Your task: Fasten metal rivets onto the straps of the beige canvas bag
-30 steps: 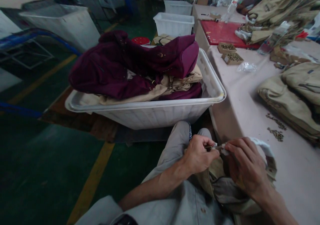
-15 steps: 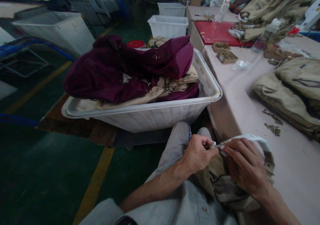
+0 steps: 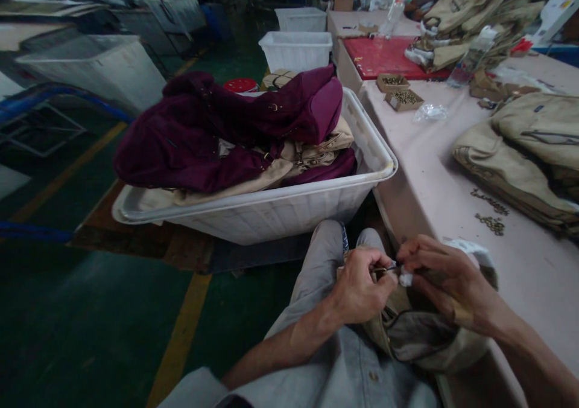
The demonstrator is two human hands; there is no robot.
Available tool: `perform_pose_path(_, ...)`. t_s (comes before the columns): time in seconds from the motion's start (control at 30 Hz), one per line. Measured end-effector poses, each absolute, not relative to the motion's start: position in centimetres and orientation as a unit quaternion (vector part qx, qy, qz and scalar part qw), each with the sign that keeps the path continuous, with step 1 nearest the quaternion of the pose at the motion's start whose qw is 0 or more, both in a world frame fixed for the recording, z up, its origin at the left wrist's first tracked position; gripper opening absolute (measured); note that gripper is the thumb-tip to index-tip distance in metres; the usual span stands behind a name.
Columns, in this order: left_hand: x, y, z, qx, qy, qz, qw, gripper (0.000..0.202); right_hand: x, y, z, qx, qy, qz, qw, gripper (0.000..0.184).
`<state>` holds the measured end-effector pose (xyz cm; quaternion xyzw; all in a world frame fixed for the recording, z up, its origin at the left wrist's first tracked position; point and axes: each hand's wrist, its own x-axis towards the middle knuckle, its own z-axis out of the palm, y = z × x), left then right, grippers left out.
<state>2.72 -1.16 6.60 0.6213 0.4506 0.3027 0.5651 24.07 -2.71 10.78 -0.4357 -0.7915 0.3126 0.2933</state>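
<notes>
A beige bag (image 3: 429, 338) with a grey lining lies in my lap against the table's edge. My left hand (image 3: 362, 287) pinches a small metal piece (image 3: 384, 270) at the bag's top edge. Facing it, my right hand (image 3: 441, 278) grips the bag's edge together with a bit of white material (image 3: 406, 279). The fingertips of both hands almost meet over that spot. The white strip (image 3: 474, 252) of the bag curves behind my right hand.
A white tub (image 3: 289, 206) heaped with maroon and beige bags stands in front of my knees. The pale table (image 3: 452, 172) on the right carries folded beige bags (image 3: 520, 166), loose metal parts (image 3: 491, 224), two small boxes of hardware (image 3: 400, 91) and a red mat (image 3: 384, 55).
My right hand has turned and risen, its fingers now arched over the bag's edge. The bag has sunk lower in my lap. The view has shifted slightly to the right.
</notes>
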Motion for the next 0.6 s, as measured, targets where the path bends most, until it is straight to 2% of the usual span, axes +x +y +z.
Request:
perform_pose_path(0.1,2.7,-1.6,6.8,0.643,0.458,0.316,0.527,0.013,24.3,-1.6,12.0,-0.465,-0.757,0.408,0.212,0.013)
perform_pose_path(0.27,2.6,-2.0,6.8,0.665,0.438,0.340,0.501,0.021,24.7,0.3,12.6,-0.450,-0.750,0.476,0.091,0.023)
perform_pose_path(0.5,2.0,-2.3,7.3,0.670,0.428,0.330,0.510,0.029,24.3,0.5,12.1,-0.430,-0.749,0.498,0.073,0.026)
perform_pose_path(0.6,1.6,-2.2,7.2,0.659,0.409,0.332,0.537,0.029,24.0,0.1,11.6,-0.416,-0.713,0.558,0.082,0.021)
